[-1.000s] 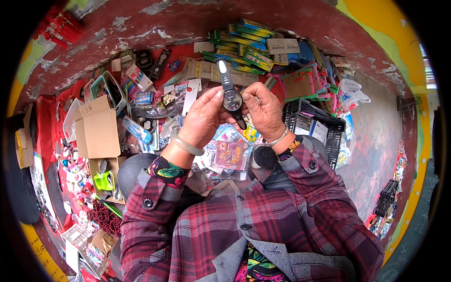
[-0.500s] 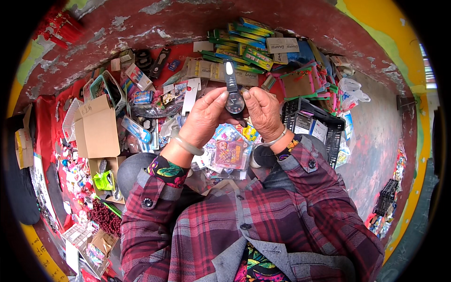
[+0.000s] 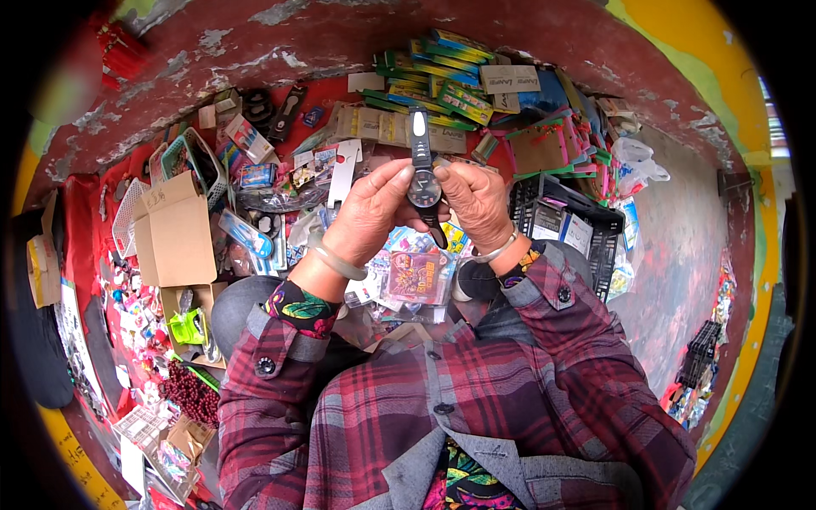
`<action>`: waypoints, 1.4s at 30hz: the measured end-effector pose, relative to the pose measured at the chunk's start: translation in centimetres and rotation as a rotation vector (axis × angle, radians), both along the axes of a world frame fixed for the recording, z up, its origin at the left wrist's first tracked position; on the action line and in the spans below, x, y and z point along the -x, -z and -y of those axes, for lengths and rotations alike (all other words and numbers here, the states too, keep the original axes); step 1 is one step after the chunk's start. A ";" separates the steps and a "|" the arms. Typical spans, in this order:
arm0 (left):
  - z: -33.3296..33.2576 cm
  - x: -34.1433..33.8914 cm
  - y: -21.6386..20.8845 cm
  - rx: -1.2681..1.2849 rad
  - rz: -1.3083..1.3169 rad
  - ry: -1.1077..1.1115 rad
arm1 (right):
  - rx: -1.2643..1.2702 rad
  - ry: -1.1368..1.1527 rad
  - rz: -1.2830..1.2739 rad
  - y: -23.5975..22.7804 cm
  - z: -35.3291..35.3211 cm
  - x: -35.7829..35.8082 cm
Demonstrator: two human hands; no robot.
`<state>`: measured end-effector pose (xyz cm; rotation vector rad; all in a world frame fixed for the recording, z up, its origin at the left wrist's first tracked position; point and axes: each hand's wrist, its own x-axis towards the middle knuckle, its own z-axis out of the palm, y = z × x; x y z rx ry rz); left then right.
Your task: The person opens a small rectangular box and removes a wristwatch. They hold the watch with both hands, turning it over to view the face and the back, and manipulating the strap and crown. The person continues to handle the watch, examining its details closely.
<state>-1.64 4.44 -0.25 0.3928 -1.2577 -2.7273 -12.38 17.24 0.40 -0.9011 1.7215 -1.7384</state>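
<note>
Between both hands, a black wristwatch (image 3: 424, 189) with a round dark dial is held upright, its strap pointing away from me and its other strap end hanging below. My left hand (image 3: 371, 208) grips the left side of the case, thumb near the dial's upper edge. On the opposite side my right hand (image 3: 478, 202) pinches the case with thumb and fingers. Some fingertips are hidden behind the watch. Under the hands lie small packaged goods, among them a pinkish-red square packet (image 3: 416, 279).
To the left stand an open cardboard box (image 3: 177, 229) and a white plastic basket (image 3: 127, 217). A black crate (image 3: 605, 234) with boxes is on the right. Colourful flat boxes (image 3: 438, 72) are stacked at the back, beside a white plastic bag (image 3: 637, 166).
The watch has shifted very slightly to the right, and more of its lower strap end shows below the hands. Both hands keep their hold.
</note>
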 end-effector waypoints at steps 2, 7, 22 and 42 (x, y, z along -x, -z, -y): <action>0.0 0.1 0.2 -0.079 0.009 0.007 | -0.003 -0.058 0.110 -0.3 -0.1 0.0; 0.3 0.0 -0.3 -0.301 -0.096 0.103 | 0.032 -0.085 0.025 -1.2 -0.1 0.1; 0.5 0.2 1.1 -0.526 -0.234 0.110 | 0.105 -0.202 -0.068 -2.2 0.1 -0.5; 0.9 0.6 1.8 -0.356 0.101 -0.042 | 0.021 -0.082 0.186 1.4 1.0 0.7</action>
